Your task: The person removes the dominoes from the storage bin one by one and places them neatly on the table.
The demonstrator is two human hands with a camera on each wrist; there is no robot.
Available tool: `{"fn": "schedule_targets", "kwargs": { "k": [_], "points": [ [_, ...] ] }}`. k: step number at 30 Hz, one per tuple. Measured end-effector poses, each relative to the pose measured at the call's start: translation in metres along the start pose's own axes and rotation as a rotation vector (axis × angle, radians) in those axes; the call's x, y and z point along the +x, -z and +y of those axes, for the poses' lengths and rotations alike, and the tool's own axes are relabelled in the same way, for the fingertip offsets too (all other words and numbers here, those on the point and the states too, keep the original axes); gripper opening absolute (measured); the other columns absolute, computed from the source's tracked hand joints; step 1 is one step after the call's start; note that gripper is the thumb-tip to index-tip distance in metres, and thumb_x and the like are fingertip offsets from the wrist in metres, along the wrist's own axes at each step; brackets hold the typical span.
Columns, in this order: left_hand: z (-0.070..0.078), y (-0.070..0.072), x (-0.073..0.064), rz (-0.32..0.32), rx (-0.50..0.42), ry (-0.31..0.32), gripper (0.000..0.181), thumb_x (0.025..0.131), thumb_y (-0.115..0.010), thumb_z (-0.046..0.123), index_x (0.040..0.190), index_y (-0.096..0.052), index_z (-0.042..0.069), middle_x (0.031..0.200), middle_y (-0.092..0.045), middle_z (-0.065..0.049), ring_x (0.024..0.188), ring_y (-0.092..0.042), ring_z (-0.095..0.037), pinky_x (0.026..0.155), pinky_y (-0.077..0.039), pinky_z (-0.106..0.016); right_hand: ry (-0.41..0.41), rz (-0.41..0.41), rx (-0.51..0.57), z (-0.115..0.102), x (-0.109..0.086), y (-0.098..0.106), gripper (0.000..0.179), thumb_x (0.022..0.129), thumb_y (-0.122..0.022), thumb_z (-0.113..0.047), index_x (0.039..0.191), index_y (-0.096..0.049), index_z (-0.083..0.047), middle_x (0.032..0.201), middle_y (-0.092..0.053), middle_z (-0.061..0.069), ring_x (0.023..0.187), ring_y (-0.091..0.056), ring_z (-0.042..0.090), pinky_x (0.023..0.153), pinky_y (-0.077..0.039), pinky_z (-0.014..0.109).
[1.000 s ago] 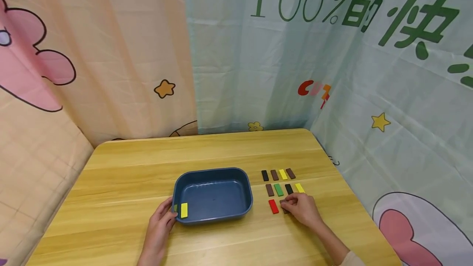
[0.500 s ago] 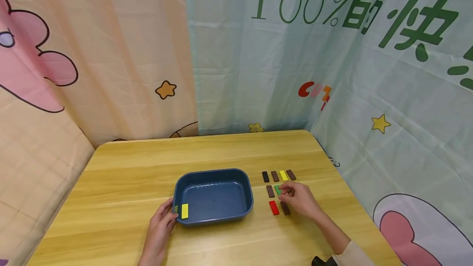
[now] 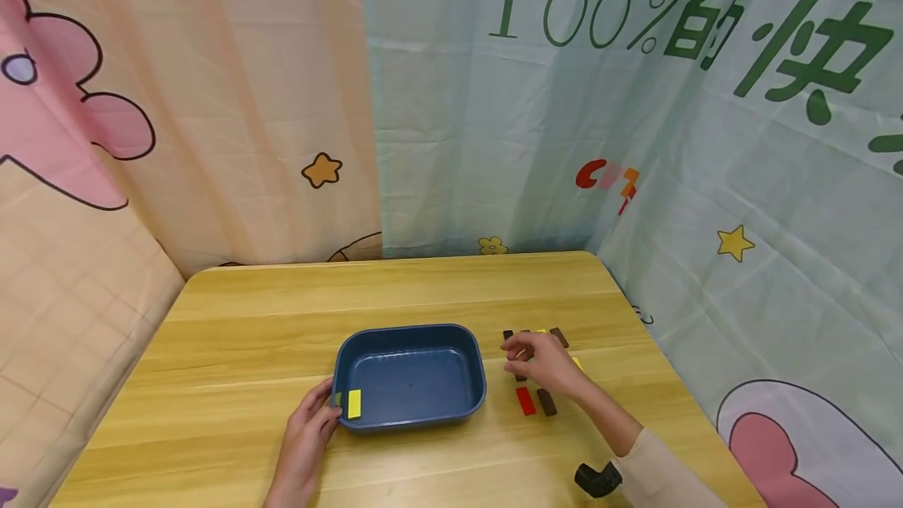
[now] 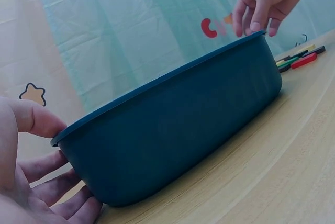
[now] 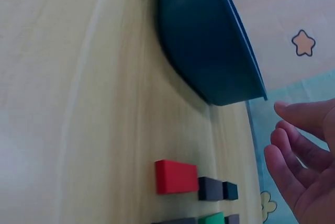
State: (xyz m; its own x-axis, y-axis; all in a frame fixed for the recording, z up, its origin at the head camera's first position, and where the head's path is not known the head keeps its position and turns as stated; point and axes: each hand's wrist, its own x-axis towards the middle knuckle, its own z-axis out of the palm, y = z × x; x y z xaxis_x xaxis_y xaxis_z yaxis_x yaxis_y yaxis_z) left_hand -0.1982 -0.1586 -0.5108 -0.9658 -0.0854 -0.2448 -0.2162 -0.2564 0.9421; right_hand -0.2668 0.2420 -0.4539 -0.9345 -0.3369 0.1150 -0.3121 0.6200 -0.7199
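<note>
My left hand (image 3: 303,441) grips the left end of a blue plastic basin (image 3: 405,422), thumb at the rim and fingers against the outer wall, as the left wrist view shows. Inside the basin, one yellow block (image 3: 354,404) lies at the near left corner. My right hand (image 3: 546,363) hovers over the rows of small blocks right of the basin, fingers loosely bent, thumb apart; nothing shows between them in the right wrist view (image 5: 306,153). Below it lie a red block (image 3: 525,400) and a dark brown block (image 3: 546,402). The hand hides several blocks behind it.
At the far side of the rows show a black block (image 3: 508,334) and a brown block (image 3: 560,337). A black device (image 3: 598,480) sits by the right sleeve. Printed curtains (image 3: 451,139) stand along the back and right of the wooden table (image 3: 233,335).
My right hand has risen from the brown block in the near row and moved left and away from me, toward the basin. My left hand and the basin stay put.
</note>
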Motion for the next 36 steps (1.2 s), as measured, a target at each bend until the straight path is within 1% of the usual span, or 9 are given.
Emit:
{"fn": "schedule_targets", "kwargs": {
  "k": [7, 14, 16, 19, 22, 27, 30, 32, 36],
  "points": [
    [0.000, -0.001, 0.001, -0.002, 0.000, 0.003, 0.059, 0.101, -0.048, -0.002, 0.157, -0.032, -0.005, 0.162, -0.031, -0.023, 0.129, -0.048, -0.013, 0.093, -0.047, -0.020, 0.153, -0.166, -0.042, -0.018, 0.022, 0.002, 0.024, 0.090, -0.078, -0.003, 0.114, -0.073, 0.000, 0.096, -0.071, 0.004, 0.083, -0.065, 0.013, 0.073, -0.056, 0.028],
    [-0.001, -0.002, 0.003, -0.004, 0.009, -0.008, 0.058, 0.102, -0.048, -0.001, 0.157, -0.032, -0.005, 0.162, -0.031, -0.024, 0.121, -0.052, -0.007, 0.093, -0.048, -0.019, 0.209, -0.328, -0.076, -0.044, 0.047, -0.002, 0.027, 0.092, -0.076, -0.001, 0.118, -0.073, -0.001, 0.107, -0.072, 0.011, 0.089, -0.066, 0.011, 0.080, -0.057, 0.026],
    [-0.001, -0.003, 0.004, -0.010, 0.008, -0.015, 0.057, 0.102, -0.049, -0.002, 0.157, -0.033, -0.005, 0.161, -0.032, -0.024, 0.121, -0.053, -0.006, 0.093, -0.048, -0.020, 0.226, -0.362, -0.095, -0.051, 0.054, -0.004, 0.027, 0.091, -0.076, 0.000, 0.118, -0.073, -0.002, 0.106, -0.072, 0.010, 0.088, -0.065, 0.010, 0.080, -0.057, 0.026],
    [-0.001, -0.005, 0.005, -0.017, 0.004, -0.027, 0.057, 0.101, -0.049, -0.003, 0.156, -0.034, -0.007, 0.161, -0.033, -0.025, 0.120, -0.053, -0.006, 0.093, -0.048, -0.020, 0.245, -0.400, -0.133, -0.061, 0.064, -0.006, 0.028, 0.091, -0.077, -0.001, 0.118, -0.074, -0.005, 0.104, -0.072, 0.004, 0.088, -0.064, 0.007, 0.080, -0.056, 0.024],
    [-0.001, -0.006, 0.005, -0.020, 0.003, -0.031, 0.057, 0.100, -0.049, -0.004, 0.156, -0.034, -0.007, 0.160, -0.033, -0.025, 0.120, -0.054, -0.006, 0.093, -0.048, -0.020, 0.294, -0.437, -0.175, -0.072, 0.074, -0.010, 0.029, 0.091, -0.078, -0.003, 0.120, -0.073, -0.005, 0.107, -0.072, 0.004, 0.091, -0.065, 0.007, 0.081, -0.055, 0.022],
    [0.000, -0.004, 0.004, -0.021, 0.010, -0.029, 0.058, 0.101, -0.048, -0.003, 0.157, -0.033, -0.006, 0.161, -0.032, -0.025, 0.121, -0.053, -0.006, 0.094, -0.047, -0.019, 0.372, -0.513, -0.205, -0.089, 0.093, -0.020, 0.031, 0.092, -0.076, -0.001, 0.123, -0.072, -0.002, 0.116, -0.072, 0.012, 0.100, -0.067, 0.013, 0.083, -0.053, 0.020],
    [0.000, -0.001, 0.003, -0.012, 0.012, -0.016, 0.058, 0.102, -0.048, -0.002, 0.157, -0.032, -0.006, 0.162, -0.031, -0.024, 0.123, -0.051, -0.007, 0.093, -0.047, -0.019, 0.408, -0.561, -0.213, -0.099, 0.105, -0.032, 0.031, 0.093, -0.074, 0.000, 0.124, -0.072, -0.002, 0.118, -0.072, 0.011, 0.102, -0.067, 0.010, 0.085, -0.052, 0.017],
    [0.000, 0.001, 0.002, -0.010, 0.013, -0.007, 0.058, 0.102, -0.047, -0.002, 0.158, -0.031, -0.005, 0.162, -0.030, -0.024, 0.125, -0.050, -0.007, 0.093, -0.047, -0.018, 0.431, -0.591, -0.228, -0.106, 0.111, -0.039, 0.030, 0.094, -0.074, -0.001, 0.124, -0.072, -0.002, 0.118, -0.073, 0.009, 0.101, -0.066, 0.006, 0.086, -0.051, 0.016],
    [-0.001, 0.002, 0.001, -0.019, 0.012, -0.001, 0.059, 0.102, -0.048, -0.001, 0.158, -0.031, -0.004, 0.163, -0.030, -0.023, 0.126, -0.049, -0.007, 0.094, -0.046, -0.018, 0.472, -0.640, -0.259, -0.117, 0.122, -0.050, 0.031, 0.094, -0.073, 0.000, 0.125, -0.072, -0.001, 0.117, -0.073, 0.008, 0.099, -0.065, 0.002, 0.086, -0.050, 0.014]
  ]
}}
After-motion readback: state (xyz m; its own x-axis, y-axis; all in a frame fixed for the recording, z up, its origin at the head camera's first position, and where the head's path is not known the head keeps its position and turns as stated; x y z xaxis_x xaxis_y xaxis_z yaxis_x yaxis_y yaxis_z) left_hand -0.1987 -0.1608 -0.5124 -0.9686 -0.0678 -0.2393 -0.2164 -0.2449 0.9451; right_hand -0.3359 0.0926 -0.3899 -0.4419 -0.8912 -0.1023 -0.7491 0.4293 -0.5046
